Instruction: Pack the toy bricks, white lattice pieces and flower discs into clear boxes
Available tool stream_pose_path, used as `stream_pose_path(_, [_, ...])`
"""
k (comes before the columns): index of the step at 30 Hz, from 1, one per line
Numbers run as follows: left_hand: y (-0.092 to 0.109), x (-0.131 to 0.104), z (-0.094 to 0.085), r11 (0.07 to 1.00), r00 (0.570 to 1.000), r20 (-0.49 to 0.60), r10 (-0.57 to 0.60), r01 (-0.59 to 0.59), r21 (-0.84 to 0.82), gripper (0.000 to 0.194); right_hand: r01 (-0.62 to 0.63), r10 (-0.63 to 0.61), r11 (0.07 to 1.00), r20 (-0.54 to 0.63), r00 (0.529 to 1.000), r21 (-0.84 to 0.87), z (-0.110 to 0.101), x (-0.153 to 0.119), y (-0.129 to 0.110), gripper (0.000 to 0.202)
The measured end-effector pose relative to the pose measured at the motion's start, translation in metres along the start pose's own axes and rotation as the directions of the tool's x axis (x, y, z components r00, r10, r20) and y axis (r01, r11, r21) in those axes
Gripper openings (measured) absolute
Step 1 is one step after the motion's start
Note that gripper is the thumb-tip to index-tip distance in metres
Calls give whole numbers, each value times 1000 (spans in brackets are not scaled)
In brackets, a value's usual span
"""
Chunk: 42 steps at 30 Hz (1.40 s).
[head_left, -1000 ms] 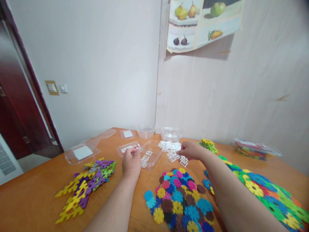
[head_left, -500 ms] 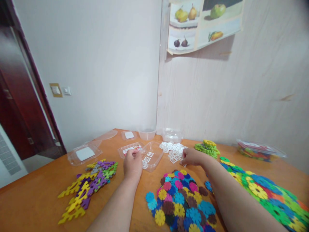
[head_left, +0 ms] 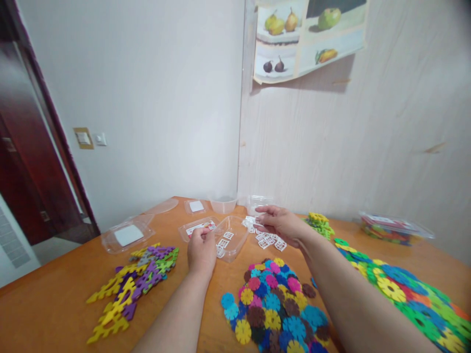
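My left hand (head_left: 202,249) is closed at the left edge of a clear plastic tray (head_left: 240,245); its fingers seem to pinch the rim, though the contact is partly hidden. Several white window-shaped pieces (head_left: 228,235) lie in that tray. Over the pile of white pieces (head_left: 267,240) just right of the tray is my right hand (head_left: 277,223), fingers spread and pointing left. No piece can be made out between its fingers, and the hand covers part of the pile.
Colourful discs (head_left: 272,304) lie between my forearms, with larger ones (head_left: 408,294) at the right. Notched pieces (head_left: 136,279) are at the left. Clear lids (head_left: 128,234), a bowl (head_left: 223,204) and a filled box (head_left: 395,229) stand farther back.
My right hand has moved left and up from the pile's right edge, and its fingers have opened. My left hand has stayed at the tray.
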State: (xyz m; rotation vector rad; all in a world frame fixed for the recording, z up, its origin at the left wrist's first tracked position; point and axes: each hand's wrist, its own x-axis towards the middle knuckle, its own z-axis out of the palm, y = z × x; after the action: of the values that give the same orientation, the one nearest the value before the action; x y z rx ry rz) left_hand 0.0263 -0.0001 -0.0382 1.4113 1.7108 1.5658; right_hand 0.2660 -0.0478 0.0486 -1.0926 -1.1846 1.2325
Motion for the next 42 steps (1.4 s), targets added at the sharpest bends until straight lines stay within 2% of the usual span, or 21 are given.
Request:
stream_pose_path(3, [0, 0, 0, 1000, 1000, 2, 0, 0, -5, 13, 32, -41, 988, 59, 997, 150, 18, -5, -1, 50])
stream_pose_path(6, [-1, 1, 1, 1000, 1000, 7, 9, -9, 4, 13, 50, -55, 990, 30, 998, 132, 26, -5, 3, 53])
stream_pose_path(9, [-2, 2, 1, 1000, 1000, 5, 13, -13, 8, 13, 55, -56, 998, -24, 998, -39, 21, 0, 7, 46])
stream_pose_path(11, [-2, 2, 1, 1000, 1000, 4, 0, 0, 10, 13, 29, -63, 956, -105, 992, -292, 10, 5, 8, 38])
stream_pose_path(12, [-2, 2, 1, 1000, 1000, 4, -8, 8, 11, 13, -3, -78, 886, -156, 985, -463, 2, 7, 8, 34])
stream_pose_path(13, [-1, 1, 1, 1000, 1000, 3, -15, 15, 13, 14, -54, -100, 774, -205, 974, -631, -7, 9, 8, 30])
stream_pose_path(14, [0, 1, 1, 1000, 1000, 1, -21, 21, 14, 14, -111, -128, 610, -236, 963, -785, -16, 11, 8, 25])
stream_pose_path(15, [1, 1, 0, 1000, 1000, -1, -23, 23, 13, 14, -157, -145, 439, -242, 959, -885, -25, 12, 9, 22])
stream_pose_path(16, [1, 1, 0, 1000, 1000, -2, -22, 22, 8, 15, -184, -141, 354, -247, 959, -917, -34, 13, 10, 18])
stream_pose_path(18, [2, 1, -1, 1000, 1000, 1, -18, 18, -5, 16, -218, -115, 254, -253, 961, -942, -50, 14, 13, 14])
stream_pose_path(21, [0, 2, -1, 1000, 1000, 22, -15, 15, -25, 20, -265, -55, 181, -279, 959, -947, -66, 13, 21, 12])
stream_pose_path(24, [-4, 3, 0, 1000, 999, 37, -14, 14, -16, 27, -291, 17, 130, -291, 957, -948, -71, 12, 29, 13])
stream_pose_path(29, [-4, 3, 0, 999, 998, 54, 15, -13, -30, 24, -297, 65, 105, -292, 954, -949, -68, 14, 33, 11])
stream_pose_path(34, [-1, 0, 0, 994, 995, 77, 59, -51, -99, 23, -330, 26, 142, -330, 944, -933, -69, 15, 26, 16])
stream_pose_path(38, [2, -3, 1, 978, 994, 91, 63, -44, -204, 26, -330, -43, 259, -352, 935, -908, -65, 15, 17, 13])
stream_pose_path(42, [6, -6, 0, 970, 988, 135, 68, -34, -242, 28, -258, -44, 468, -313, 949, -845, -34, 12, 7, 19])
